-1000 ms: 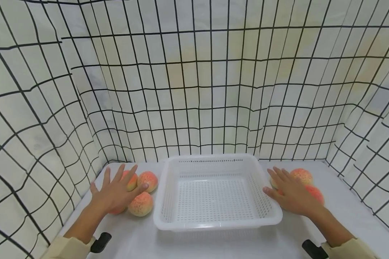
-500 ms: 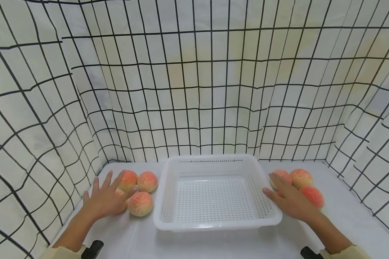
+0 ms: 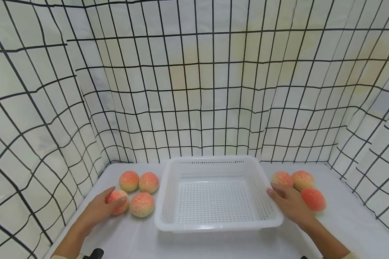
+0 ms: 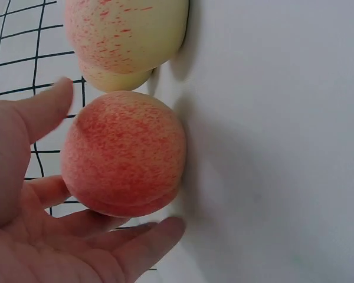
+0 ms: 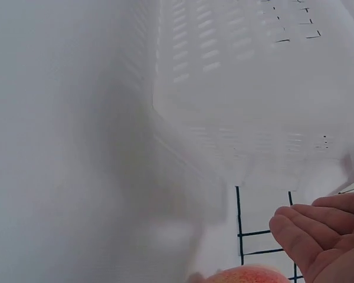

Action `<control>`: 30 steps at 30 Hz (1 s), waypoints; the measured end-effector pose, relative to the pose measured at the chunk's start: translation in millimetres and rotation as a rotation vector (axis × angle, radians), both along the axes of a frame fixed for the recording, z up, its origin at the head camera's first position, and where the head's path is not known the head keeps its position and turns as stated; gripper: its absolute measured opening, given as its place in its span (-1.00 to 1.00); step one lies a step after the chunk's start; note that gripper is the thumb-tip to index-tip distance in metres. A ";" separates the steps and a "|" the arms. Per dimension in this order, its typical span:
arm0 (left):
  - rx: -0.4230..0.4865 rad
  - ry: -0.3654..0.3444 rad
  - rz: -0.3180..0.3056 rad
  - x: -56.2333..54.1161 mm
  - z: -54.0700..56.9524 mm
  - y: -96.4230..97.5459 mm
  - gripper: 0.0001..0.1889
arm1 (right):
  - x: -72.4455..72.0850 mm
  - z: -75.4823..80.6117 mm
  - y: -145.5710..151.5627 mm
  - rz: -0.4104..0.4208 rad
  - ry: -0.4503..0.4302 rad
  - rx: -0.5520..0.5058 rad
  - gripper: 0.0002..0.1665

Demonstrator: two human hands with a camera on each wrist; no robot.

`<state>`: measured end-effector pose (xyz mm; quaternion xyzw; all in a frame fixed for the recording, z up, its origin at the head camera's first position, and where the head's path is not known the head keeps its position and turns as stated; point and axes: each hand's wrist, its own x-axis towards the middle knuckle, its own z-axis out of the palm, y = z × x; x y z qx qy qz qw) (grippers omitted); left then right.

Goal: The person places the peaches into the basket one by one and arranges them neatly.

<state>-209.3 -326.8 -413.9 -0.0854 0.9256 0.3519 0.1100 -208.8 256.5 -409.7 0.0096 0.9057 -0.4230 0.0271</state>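
Note:
My left hand (image 3: 96, 209) reaches around the nearest left peach (image 3: 120, 202), its fingers along the far side. In the left wrist view that red-speckled peach (image 4: 127, 153) rests on the white surface, with the thumb (image 4: 50, 109) apart from it and the fingers curving beneath it in the picture. My right hand (image 3: 293, 207) is low beside the right wall of a white plastic basket (image 3: 218, 226). Its fingers (image 5: 310, 233) extend loosely in the right wrist view, just above the top of a peach (image 5: 248, 275) that the hand hides in the head view.
Three more peaches, a back-left one (image 3: 129, 181), another (image 3: 149, 182) and a front one (image 3: 142, 204), sit left of the basket. Right of it lie a pale peach (image 3: 282, 178), a yellowish one (image 3: 303, 180) and a redder one (image 3: 313, 199). A white cloth wall with a black grid (image 3: 210, 90) surrounds the table.
My left hand has drawn back from above the left peaches and lowered around the nearest one, its spread fingers curving in. The right hand has sunk slightly lower beside the basket, uncovering the peaches behind.

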 end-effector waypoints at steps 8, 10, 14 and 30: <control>-0.007 0.074 0.101 0.7 -6.8 -1.4 0.11 | -3.0 -2.2 -5.8 -0.059 -0.010 0.027 -0.19; -0.017 0.089 0.118 0.5 -6.8 -1.7 0.11 | -3.0 -1.8 -6.3 -0.069 -0.025 0.025 -0.18; -0.028 0.117 0.142 -1.6 -4.9 -0.7 0.10 | -1.6 -0.9 -5.5 -0.077 -0.022 0.032 -0.17; -0.041 0.209 0.146 6.6 21.1 14.9 -0.03 | 1.7 2.5 -7.1 -0.057 -0.036 0.034 -0.14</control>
